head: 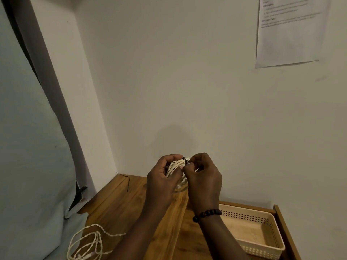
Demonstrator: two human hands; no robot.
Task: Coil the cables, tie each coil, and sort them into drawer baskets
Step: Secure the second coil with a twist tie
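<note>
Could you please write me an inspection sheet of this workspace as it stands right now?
Surface: wooden top, partly bare.
Job's things: white coil held up in both hands; beige basket in the open drawer, nothing seen in it.
Clutter: thin dark tie lying near the wall corner.
Hands: left hand grips the coil; right hand pinches a dark tie at the coil's top.
Cables: loose white cable uncoiled at the near left edge.
Surroundings: printed sheet on the wall; pale cushion at left.
</note>
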